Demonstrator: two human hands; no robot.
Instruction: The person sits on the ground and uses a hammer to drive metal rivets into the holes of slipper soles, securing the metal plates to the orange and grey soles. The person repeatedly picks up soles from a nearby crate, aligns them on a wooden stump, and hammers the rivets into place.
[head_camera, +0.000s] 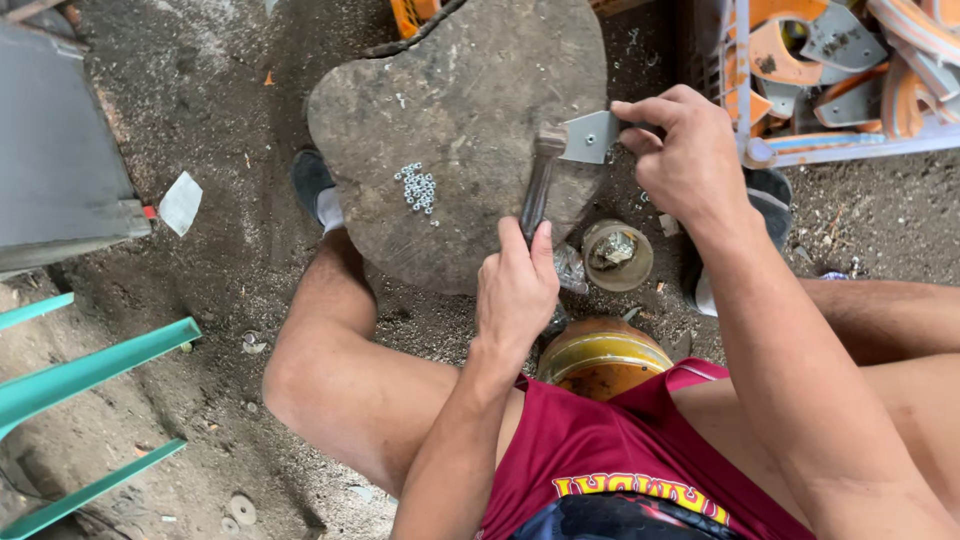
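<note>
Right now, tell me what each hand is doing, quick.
Left hand: closed around the hammer handle.
Right hand: pinching the grey metal plate at the stone block edge.

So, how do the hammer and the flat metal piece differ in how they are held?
The left hand grips the hammer by its handle; the right hand pinches the metal piece by its edge. The hammer is dark and long; the piece is pale and flat. Both meet over the wooden block.

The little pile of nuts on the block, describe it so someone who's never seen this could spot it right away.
Find the big round wooden block on the dirt floor between the person's feet. Left of the hammer in the left hand lies a tight cluster of small shiny nuts. Nothing else on the block is loose, tiny and silvery.
</note>
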